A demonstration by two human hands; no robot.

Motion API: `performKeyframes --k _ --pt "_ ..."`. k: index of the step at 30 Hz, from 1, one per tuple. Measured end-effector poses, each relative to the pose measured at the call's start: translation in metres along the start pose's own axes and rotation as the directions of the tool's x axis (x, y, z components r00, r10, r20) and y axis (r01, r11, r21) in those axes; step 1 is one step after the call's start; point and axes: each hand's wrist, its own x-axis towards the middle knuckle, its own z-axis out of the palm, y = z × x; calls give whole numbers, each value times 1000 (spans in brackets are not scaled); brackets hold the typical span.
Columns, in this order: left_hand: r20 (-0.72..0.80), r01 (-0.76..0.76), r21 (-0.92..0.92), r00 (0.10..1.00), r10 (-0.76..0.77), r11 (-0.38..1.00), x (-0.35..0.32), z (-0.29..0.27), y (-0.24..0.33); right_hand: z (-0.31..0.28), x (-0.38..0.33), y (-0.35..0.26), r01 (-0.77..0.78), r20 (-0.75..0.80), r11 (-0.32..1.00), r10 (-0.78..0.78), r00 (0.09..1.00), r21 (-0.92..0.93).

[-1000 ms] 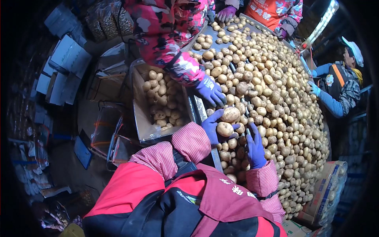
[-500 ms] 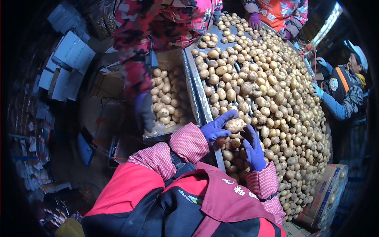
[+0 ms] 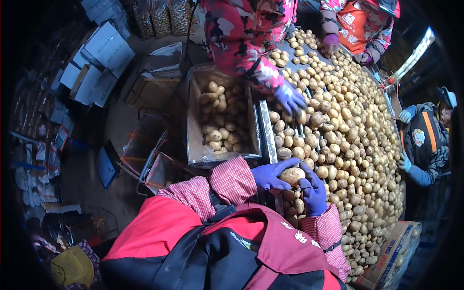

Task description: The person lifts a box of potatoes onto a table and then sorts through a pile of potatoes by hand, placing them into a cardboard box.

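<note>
1. Purple rubber-gloved left hand (image 3: 271,176) and purple-gloved right hand (image 3: 313,191) both curl around one pale tan round potato (image 3: 292,175); fingers half closed from either side, the potato held between them just above the near end of the long sorting table (image 3: 267,129) heaped with loose potatoes (image 3: 353,140).
2. Grip risk: the hold looks light, mostly fingertips, and the gloves look smooth. The potato could slip and drop back into the heap or fall off the table's left edge.
3. To the left, just past the metal table rim, sits an open cardboard box lined with clear plastic (image 3: 195,121), partly filled with potatoes. There is a gap between rim and box; anything passed that way could drop into it.
4. Crowding risk: a co-worker's purple-gloved hand (image 3: 289,98) is on the heap farther along the same side, near the box. Arms could collide.
5. The heap slopes and looks loose; a nudge at the near end could roll potatoes toward the rim.
6. More workers stand at the far end and at the right side (image 3: 425,140), well apart from the held potato.
7. Floor at left is cluttered with flat white cartons (image 3: 104,48); a dropped potato would be hard to find.
</note>
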Motion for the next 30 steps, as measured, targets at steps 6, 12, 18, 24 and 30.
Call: performKeyframes --k 6,12,18,24,30 --pt "65 201 -614 977 -206 763 -30 -1 18 -9 4 12 257 -170 887 -341 924 -384" --pt "-206 42 -871 874 -441 490 -74 -17 33 -86 -5 57 77 -181 616 -345 921 -784" --pt "-469 -265 -855 762 -446 446 -121 -29 24 -103 -11 85 57 -62 323 -348 935 -945" --pt "-790 -503 -565 557 -255 654 -171 -61 13 -107 -10 88 33 -113 406 -329 938 -913" --pt "-824 -728 -513 268 -499 456 -270 -118 -2 -119 -9 100 20 -152 502 -300 942 -865"
